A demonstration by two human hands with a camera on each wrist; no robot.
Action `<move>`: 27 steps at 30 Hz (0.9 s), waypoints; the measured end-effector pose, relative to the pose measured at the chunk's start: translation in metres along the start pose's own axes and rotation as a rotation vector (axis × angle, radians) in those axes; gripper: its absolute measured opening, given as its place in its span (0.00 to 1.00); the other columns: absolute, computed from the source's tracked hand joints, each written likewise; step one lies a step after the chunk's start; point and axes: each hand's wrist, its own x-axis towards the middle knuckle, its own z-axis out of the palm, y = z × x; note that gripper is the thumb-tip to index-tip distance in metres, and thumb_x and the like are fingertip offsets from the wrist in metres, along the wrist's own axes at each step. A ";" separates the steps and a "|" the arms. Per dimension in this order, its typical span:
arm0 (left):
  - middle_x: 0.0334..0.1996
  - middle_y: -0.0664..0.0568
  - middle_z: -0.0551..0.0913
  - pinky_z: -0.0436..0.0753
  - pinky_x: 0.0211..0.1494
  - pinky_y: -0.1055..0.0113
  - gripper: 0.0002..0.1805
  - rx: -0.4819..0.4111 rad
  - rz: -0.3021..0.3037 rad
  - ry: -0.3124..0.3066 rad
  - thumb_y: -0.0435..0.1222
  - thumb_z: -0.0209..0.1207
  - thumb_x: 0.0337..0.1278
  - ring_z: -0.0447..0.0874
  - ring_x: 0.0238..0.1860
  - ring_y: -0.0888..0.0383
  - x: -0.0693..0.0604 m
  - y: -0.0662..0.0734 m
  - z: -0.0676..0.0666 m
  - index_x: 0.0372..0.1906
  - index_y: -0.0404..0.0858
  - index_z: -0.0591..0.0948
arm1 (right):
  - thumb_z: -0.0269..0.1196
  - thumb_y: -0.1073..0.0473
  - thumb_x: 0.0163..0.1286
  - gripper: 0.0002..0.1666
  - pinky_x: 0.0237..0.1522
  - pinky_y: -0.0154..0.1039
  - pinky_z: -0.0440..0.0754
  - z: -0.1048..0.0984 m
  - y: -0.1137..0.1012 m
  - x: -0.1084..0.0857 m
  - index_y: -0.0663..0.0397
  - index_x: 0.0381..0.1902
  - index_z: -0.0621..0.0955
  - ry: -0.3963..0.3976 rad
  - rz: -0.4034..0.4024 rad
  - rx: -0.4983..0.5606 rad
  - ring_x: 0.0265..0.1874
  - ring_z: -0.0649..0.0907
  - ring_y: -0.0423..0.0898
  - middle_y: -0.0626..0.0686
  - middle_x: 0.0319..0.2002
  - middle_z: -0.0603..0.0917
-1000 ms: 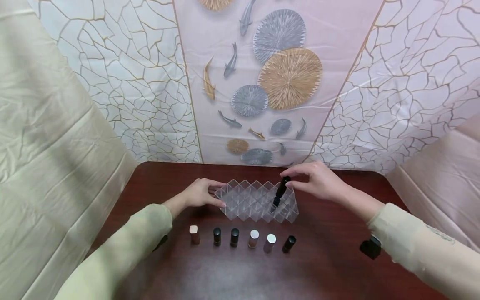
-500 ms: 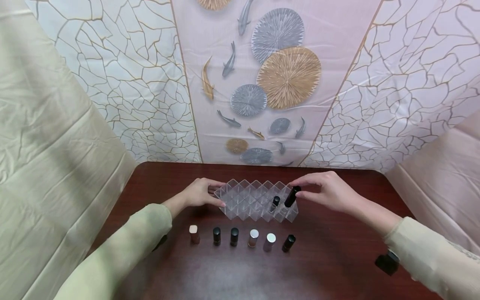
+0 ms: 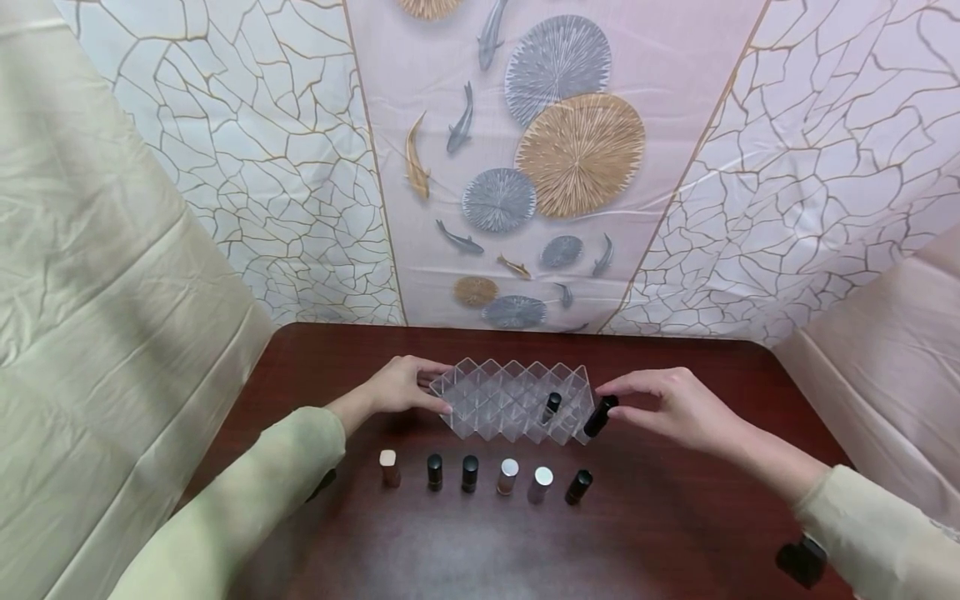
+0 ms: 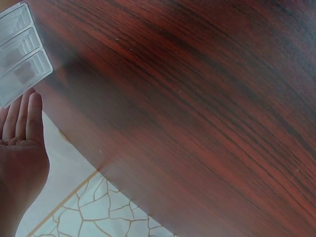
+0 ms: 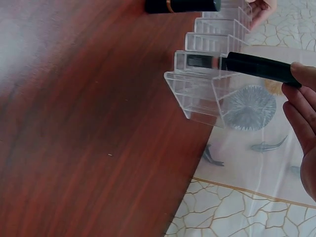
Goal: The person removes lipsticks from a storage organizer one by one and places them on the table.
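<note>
A clear acrylic lipstick organizer (image 3: 491, 400) with diamond-shaped compartments stands on the table. My left hand (image 3: 401, 385) holds its left end, thumb at the front and fingers behind; in the left wrist view the fingers (image 4: 34, 118) look straight against it. My right hand (image 3: 675, 408) pinches a black lipstick tube (image 3: 601, 416) between thumb and fingertips at the organizer's right end. The tube is tilted, and whether it touches the organizer I cannot tell. Another black-topped lipstick (image 3: 552, 406) stands in a compartment toward the right.
In front of the organizer several lipsticks stand in a row: a beige-topped one (image 3: 389, 468), black ones such as this tube (image 3: 578, 487), and two with silvery tops, one being this lipstick (image 3: 540, 483). A patterned cloth (image 3: 495, 200) hangs behind the dark red table (image 3: 480, 550).
My right hand has moved right and toward me with the black lipstick tube, away from above the lipstick in the compartment to the organizer's right end. My left hand has stayed put.
</note>
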 end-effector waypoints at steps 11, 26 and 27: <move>0.61 0.43 0.87 0.84 0.67 0.52 0.42 0.003 0.003 0.001 0.45 0.82 0.52 0.88 0.61 0.49 0.000 -0.001 0.000 0.72 0.37 0.80 | 0.81 0.71 0.53 0.25 0.48 0.20 0.81 0.014 -0.001 -0.025 0.48 0.50 0.92 0.020 -0.027 0.016 0.42 0.91 0.38 0.42 0.43 0.93; 0.61 0.45 0.87 0.84 0.66 0.54 0.42 0.012 0.008 0.007 0.46 0.82 0.51 0.88 0.61 0.50 0.000 -0.002 0.001 0.72 0.37 0.80 | 0.83 0.71 0.48 0.29 0.50 0.20 0.81 0.033 0.002 -0.056 0.48 0.49 0.92 0.045 -0.045 0.026 0.42 0.92 0.39 0.43 0.43 0.93; 0.61 0.45 0.87 0.84 0.66 0.54 0.42 0.013 0.009 0.007 0.46 0.82 0.52 0.88 0.61 0.50 0.000 -0.002 0.001 0.72 0.37 0.80 | 0.83 0.71 0.48 0.29 0.50 0.20 0.81 0.034 0.002 -0.058 0.47 0.49 0.91 0.044 -0.041 0.025 0.42 0.92 0.39 0.43 0.43 0.93</move>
